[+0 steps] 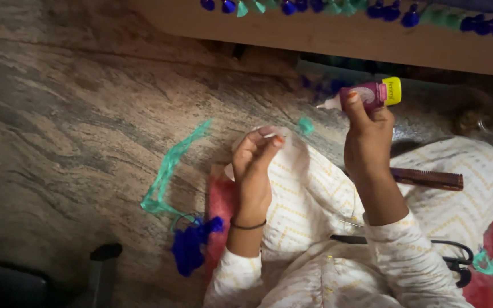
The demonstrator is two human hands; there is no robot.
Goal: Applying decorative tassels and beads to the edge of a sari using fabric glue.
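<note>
We see the right hand (367, 132) raised above the lap, fingers wrapped around a small glue bottle (371, 94) held sideways, its pale nozzle pointing left toward the left hand (256, 165). The left hand is narrow, thumb and fingertips pinched together on something small and pale that we cannot make out; a little teal tassel (306, 125) sits just beyond those fingertips, between the two hands.

The bottle is short and magenta, with a yellow cap at its right end and a light oval label on its side; the print is too small to tell.

Both hands hover over a white patterned garment (315, 194) on the lap, which covers a red cloth (221, 199) spread on the stone floor (69, 114). A brown comb (429, 178) lies on the garment just right of the right wrist, and black scissors (457, 259) lie near the cloth's right edge. On the floor left of the cloth we see a teal thread strip (169, 165) and a blue tassel bundle (192, 242). Along the top edge, a wooden board (338, 37) carries a row of blue and teal tassels (383, 10).
</note>
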